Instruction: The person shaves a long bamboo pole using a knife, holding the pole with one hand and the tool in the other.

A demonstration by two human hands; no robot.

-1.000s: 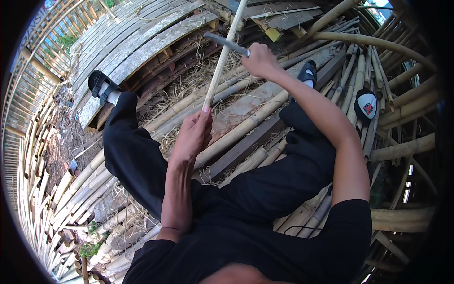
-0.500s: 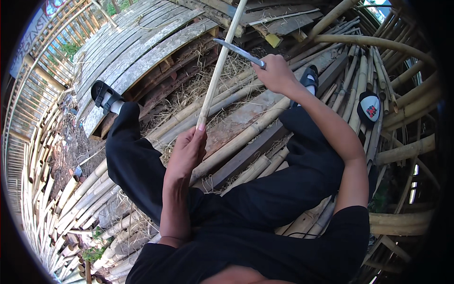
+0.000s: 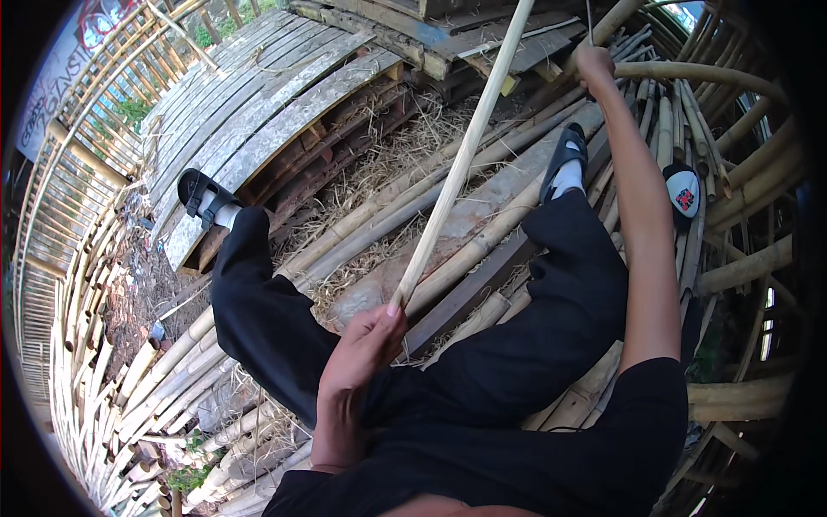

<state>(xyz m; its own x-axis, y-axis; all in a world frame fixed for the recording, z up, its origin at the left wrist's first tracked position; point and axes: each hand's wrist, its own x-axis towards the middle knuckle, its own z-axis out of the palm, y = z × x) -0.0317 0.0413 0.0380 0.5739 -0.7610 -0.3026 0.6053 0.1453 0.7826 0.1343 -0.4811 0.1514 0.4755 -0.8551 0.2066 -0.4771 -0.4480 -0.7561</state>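
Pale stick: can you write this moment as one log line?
left hand: holding pale stick | right hand: holding knife | knife: apart from stick

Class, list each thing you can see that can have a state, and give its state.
Long, pale wooden strip: slanted, lower part gripped in the left hand
Thin grey metal knife: held in the right hand, apart from the strip
Black strapped sandals: worn over white socks
Black-and-white cap: unworn
Yellowish dry straw: loose, scattered
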